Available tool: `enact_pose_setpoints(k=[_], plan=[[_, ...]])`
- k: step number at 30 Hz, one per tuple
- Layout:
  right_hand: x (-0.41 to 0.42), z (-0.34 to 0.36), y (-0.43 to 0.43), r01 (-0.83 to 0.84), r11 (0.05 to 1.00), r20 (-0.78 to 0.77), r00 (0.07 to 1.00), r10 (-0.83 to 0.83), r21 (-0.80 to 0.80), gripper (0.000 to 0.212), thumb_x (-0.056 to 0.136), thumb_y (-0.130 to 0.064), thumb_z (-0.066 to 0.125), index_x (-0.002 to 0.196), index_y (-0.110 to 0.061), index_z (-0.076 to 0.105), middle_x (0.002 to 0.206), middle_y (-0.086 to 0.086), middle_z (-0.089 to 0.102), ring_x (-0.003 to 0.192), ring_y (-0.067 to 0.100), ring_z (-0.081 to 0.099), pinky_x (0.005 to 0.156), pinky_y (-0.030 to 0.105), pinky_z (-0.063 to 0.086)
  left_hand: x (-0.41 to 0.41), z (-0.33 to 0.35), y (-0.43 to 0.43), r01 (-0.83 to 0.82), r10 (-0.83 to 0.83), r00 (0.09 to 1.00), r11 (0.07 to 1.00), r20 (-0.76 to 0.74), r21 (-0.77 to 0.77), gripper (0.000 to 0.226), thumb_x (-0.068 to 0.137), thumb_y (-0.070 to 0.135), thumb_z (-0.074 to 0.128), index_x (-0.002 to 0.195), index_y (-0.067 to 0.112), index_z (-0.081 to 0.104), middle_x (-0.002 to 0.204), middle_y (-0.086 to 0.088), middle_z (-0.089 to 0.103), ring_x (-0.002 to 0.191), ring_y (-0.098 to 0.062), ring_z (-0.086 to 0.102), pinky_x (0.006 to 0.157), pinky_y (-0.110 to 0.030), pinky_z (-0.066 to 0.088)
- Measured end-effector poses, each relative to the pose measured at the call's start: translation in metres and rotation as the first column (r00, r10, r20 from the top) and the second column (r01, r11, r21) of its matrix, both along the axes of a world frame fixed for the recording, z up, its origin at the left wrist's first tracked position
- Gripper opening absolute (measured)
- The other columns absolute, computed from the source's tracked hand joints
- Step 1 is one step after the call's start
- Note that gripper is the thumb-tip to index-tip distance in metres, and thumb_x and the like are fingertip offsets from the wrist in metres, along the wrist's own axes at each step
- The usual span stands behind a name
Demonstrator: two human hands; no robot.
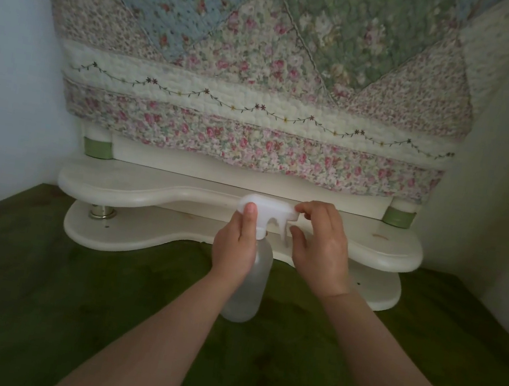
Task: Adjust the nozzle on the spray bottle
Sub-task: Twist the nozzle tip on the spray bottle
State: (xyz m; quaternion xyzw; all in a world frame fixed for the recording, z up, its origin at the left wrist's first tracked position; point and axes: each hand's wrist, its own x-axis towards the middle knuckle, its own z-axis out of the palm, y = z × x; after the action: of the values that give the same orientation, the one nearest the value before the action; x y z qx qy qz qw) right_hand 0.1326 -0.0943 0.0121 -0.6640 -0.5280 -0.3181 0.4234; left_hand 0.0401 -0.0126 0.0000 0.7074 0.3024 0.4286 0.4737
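Observation:
A frosted clear spray bottle (248, 294) stands upright on the green tabletop, with a white trigger head (265, 207) on top. My left hand (235, 246) is wrapped around the bottle's neck, thumb resting on the back of the head. My right hand (321, 245) reaches in from the right, its thumb and forefinger pinching the nozzle tip (295, 214) at the front of the head. The other fingers curl beside the white trigger. The nozzle itself is mostly hidden by my fingertips.
The green table (66, 297) fills the foreground. Just behind the bottle stands a cream two-tier wooden shelf (134, 194) with green posts. A floral patchwork quilt (263, 78) hangs over it. Pale walls close in on both sides.

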Motion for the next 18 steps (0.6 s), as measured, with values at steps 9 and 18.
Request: enact_pose_setpoints(k=[9,18], plan=[[-0.009,0.008,-0.009,-0.075,0.997,-0.099,0.992,0.073,-0.012,0.033,0.075,-0.007,0.059,0.108,-0.004,0.058,0.1,0.013,0.063,0.096,0.018,0.055,0.081,0.032,0.046,-0.001,0.001,0.0,0.009,-0.009,1.0,1.0,0.009,-0.007,0.059,0.089,0.052,0.015,0.11,0.015,0.055,0.09,-0.006,0.06,0.091,-0.023,0.056,0.085,-0.039,0.046],[-0.014,0.015,-0.005,-0.133,0.991,-0.428,0.895,0.129,0.02,0.015,0.085,-0.012,0.06,0.1,-0.014,0.061,0.083,-0.014,0.058,0.079,0.002,0.057,0.067,0.014,0.046,-0.001,0.001,-0.001,0.006,-0.006,1.0,1.0,-0.002,-0.022,0.061,0.087,0.054,0.014,0.11,0.015,0.055,0.094,-0.01,0.063,0.094,-0.025,0.058,0.087,-0.041,0.047]])
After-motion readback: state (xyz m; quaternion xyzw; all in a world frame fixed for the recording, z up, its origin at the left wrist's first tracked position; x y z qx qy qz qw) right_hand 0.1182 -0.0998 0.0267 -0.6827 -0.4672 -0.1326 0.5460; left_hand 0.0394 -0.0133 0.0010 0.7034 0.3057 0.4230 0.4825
